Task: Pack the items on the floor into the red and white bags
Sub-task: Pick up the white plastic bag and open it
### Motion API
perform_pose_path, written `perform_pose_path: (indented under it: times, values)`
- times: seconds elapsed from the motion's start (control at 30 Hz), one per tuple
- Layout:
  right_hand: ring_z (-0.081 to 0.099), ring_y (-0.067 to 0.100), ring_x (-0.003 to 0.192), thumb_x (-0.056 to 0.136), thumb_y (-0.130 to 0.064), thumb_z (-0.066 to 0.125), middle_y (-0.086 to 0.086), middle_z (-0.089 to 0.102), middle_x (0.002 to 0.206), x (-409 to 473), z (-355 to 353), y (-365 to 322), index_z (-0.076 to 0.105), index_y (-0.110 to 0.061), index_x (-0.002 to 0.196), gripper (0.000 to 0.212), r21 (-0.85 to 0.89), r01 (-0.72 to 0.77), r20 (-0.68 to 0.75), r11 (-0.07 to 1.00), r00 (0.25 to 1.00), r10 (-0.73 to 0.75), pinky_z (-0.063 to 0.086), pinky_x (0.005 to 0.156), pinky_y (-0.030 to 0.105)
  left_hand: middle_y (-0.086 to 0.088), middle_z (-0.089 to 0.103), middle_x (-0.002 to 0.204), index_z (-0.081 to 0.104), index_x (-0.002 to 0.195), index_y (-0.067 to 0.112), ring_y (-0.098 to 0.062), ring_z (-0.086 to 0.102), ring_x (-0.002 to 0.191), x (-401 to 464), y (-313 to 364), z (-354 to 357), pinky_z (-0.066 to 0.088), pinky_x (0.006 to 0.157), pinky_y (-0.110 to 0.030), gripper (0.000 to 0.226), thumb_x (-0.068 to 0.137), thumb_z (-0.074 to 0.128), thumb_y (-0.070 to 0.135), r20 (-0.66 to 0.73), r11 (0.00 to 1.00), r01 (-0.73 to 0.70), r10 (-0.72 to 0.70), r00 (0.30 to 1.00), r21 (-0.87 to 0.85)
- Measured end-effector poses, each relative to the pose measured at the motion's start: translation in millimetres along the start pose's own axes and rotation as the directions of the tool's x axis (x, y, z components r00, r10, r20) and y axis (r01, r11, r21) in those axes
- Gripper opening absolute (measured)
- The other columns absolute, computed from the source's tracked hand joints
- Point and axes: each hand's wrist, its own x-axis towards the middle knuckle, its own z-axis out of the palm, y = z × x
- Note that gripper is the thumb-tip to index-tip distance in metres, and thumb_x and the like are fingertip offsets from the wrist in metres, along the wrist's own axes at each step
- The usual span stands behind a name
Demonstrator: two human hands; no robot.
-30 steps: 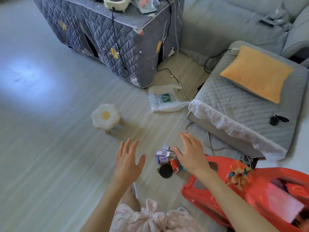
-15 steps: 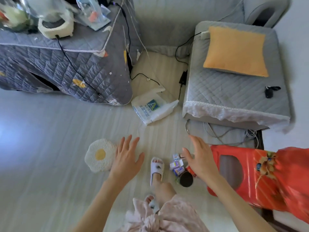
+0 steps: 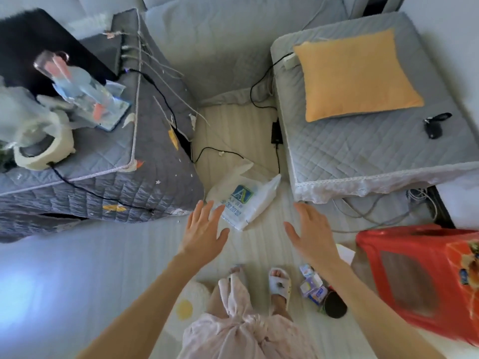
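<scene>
My left hand [image 3: 203,233] and right hand [image 3: 312,235] hover spread and empty over pale floor between the dark quilted table cover [image 3: 145,182] and grey quilted cushion [image 3: 363,151]; the crumpled white plastic bag [image 3: 243,203] lies ahead, the glossy red plastic bag [image 3: 414,281] at right.

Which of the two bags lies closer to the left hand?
The white bag, just beyond the left hand; the red bag lies far right, past the right hand.
</scene>
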Motion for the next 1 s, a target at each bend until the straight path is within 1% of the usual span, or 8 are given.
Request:
perform_pose_path:
  times: [0.17, 0.3, 0.37, 0.43, 0.57, 0.7, 0.87, 1.0]
  values:
    - [0.024, 0.022, 0.140, 0.096, -0.039, 0.037, 0.004, 0.028, 0.151, 39.4, 12.6, -18.7, 0.022, -0.017, 0.144, 0.055, 0.044, -0.122, -0.057, 0.992, 0.991, 0.124, 0.021, 0.115, 0.043, -0.003, 0.008, 0.155, 0.018, 0.145, 0.021, -0.024, -0.002, 0.144, 79.2, -27.5, -13.5, 0.008, 0.115, -0.037, 0.055, 0.096, 0.040, 0.034, 0.136, 0.986, -0.130, 0.115, 0.984, 0.102]
    - [0.039, 0.028, 0.132, 0.094, -0.038, 0.042, 0.011, 0.044, 0.141, 77.9, 63.4, -28.3, 0.036, -0.011, 0.139, 0.053, 0.066, -0.281, -0.085, 0.957, 0.954, 0.286, 0.033, 0.108, 0.046, -0.005, 0.015, 0.153, 0.021, 0.144, 0.017, -0.024, 0.004, 0.143, 158.7, -68.1, 3.9, 0.011, 0.115, -0.037, 0.055, 0.095, 0.041, 0.031, 0.191, 0.958, -0.239, 0.208, 0.959, 0.157]
    - [0.054, 0.034, 0.118, 0.091, -0.041, 0.040, 0.015, 0.058, 0.125, 109.6, 101.4, -29.2, 0.049, -0.006, 0.129, 0.053, 0.095, -0.350, -0.089, 0.932, 0.929, 0.359, 0.045, 0.095, 0.050, -0.006, 0.017, 0.152, 0.020, 0.144, 0.017, -0.024, 0.006, 0.143, 209.2, -89.8, 27.6, 0.012, 0.114, -0.036, 0.055, 0.095, 0.041, 0.031, 0.232, 0.932, -0.300, 0.251, 0.940, 0.205]
    - [0.058, 0.037, 0.111, 0.088, -0.042, 0.037, 0.018, 0.061, 0.119, 146.9, 142.0, -25.8, 0.052, -0.003, 0.126, 0.057, 0.124, -0.406, -0.055, 0.905, 0.908, 0.415, 0.047, 0.091, 0.051, -0.006, 0.018, 0.152, 0.019, 0.144, 0.017, -0.025, 0.011, 0.141, 257.8, -112.1, 58.8, 0.016, 0.114, -0.037, 0.056, 0.095, 0.040, 0.031, 0.287, 0.915, -0.336, 0.268, 0.920, 0.223]
    - [0.036, 0.026, 0.133, 0.096, -0.038, 0.035, 0.010, 0.039, 0.143, 213.1, 215.4, -8.7, 0.027, -0.010, 0.143, 0.055, 0.091, -0.473, 0.003, 0.876, 0.880, 0.475, 0.031, 0.109, 0.038, -0.011, 0.023, 0.150, 0.020, 0.144, 0.015, -0.028, 0.025, 0.136, 336.6, -152.2, 136.8, 0.027, 0.110, -0.039, 0.055, 0.095, 0.040, 0.029, 0.381, 0.937, -0.304, 0.222, 0.897, 0.170]
    - [0.029, 0.022, 0.137, 0.097, -0.036, 0.036, 0.008, 0.032, 0.147, 278.1, 293.9, 33.4, 0.019, -0.013, 0.145, 0.056, 0.174, -0.520, 0.069, 0.836, 0.853, 0.517, 0.027, 0.110, 0.032, -0.010, 0.021, 0.151, 0.022, 0.143, 0.014, -0.026, 0.027, 0.136, 394.1, -189.2, 240.4, 0.027, 0.110, -0.036, 0.053, 0.095, 0.041, 0.025, 0.431, 0.922, -0.342, 0.239, 0.870, 0.179]
    - [0.041, 0.026, 0.127, 0.096, -0.036, 0.039, 0.012, 0.043, 0.137, 355.7, 424.3, 101.2, 0.031, -0.008, 0.140, 0.053, 0.226, -0.555, 0.055, 0.801, 0.828, 0.558, 0.035, 0.103, 0.035, -0.012, 0.006, 0.155, 0.006, 0.146, 0.012, -0.027, 0.012, 0.141, 478.1, -214.9, 352.7, 0.018, 0.114, -0.038, 0.067, 0.094, 0.046, 0.027, 0.225, 0.911, -0.314, 0.258, 0.940, 0.268]
    - [0.047, 0.029, 0.122, 0.089, -0.048, 0.047, 0.013, 0.049, 0.134, 423.7, 517.0, 141.0, 0.039, -0.005, 0.135, 0.063, 0.437, -0.582, 0.003, 0.686, 0.763, 0.646, 0.041, 0.101, 0.038, -0.013, 0.018, 0.152, 0.002, 0.146, 0.009, -0.029, 0.022, 0.138, 544.7, -221.3, 413.6, 0.025, 0.110, -0.041, 0.079, 0.090, 0.052, 0.036, 0.045, 0.959, -0.219, 0.214, 0.976, 0.179]
